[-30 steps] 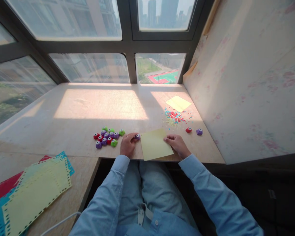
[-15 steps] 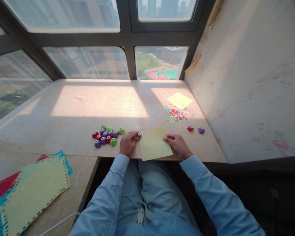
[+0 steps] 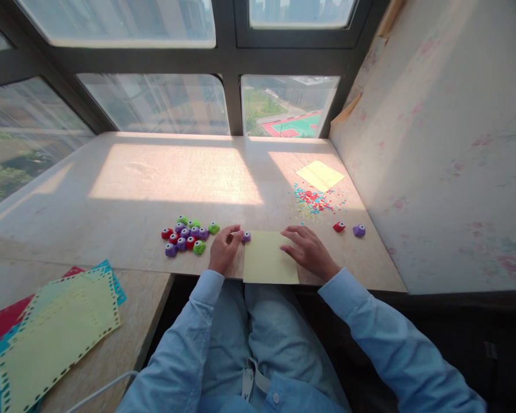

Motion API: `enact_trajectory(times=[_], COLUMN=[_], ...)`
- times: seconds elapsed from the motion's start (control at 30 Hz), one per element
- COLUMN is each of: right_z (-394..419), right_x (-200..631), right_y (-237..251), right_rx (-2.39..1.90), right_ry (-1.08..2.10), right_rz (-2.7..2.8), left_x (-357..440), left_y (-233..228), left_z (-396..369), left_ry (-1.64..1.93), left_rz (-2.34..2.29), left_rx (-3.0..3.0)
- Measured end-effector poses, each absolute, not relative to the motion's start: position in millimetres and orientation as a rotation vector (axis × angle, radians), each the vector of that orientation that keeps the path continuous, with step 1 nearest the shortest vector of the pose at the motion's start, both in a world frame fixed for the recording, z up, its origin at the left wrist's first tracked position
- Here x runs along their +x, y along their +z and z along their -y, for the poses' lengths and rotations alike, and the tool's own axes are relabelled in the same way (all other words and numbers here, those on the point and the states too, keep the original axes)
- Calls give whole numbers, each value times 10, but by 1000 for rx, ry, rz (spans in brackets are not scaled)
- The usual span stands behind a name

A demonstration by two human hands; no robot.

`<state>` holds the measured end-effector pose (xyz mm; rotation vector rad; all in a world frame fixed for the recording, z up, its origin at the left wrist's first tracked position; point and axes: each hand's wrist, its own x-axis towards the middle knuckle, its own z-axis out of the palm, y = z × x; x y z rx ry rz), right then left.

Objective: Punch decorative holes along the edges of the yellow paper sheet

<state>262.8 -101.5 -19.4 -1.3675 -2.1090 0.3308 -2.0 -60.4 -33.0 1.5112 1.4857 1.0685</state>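
Yellow sheet straightened; right fingers apart, left fingers by purple punch, grip unclear; strap print illegible

Item: one pale wooden ledge before me, bearing patches of sunlight. Beyond the ledge: dark-framed windows, through which I see a red-and-green court. Right of the ledge: one pale wall, pink floral pattern. Adjoining the ledge, near left: a second wooden surface.
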Motion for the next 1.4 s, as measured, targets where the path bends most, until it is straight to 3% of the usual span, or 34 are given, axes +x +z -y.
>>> enact_trajectory(times=[0.37,0.87,1.4], right_z=[862,920,931], right_x=[2539,2526,2537], right_y=[-509,-496,-476], right_rx=[-1283,-1320,-1270], right_ry=[320,390,176], right_rz=[2281,2231,2327], left_x=[11,-26,16], left_y=[-295,-318,-330], left_z=[605,717,728], left_ry=[983,1014,1047], left_rz=[-1489,-1523,-1560], left_rx=[1610,1871,1954])
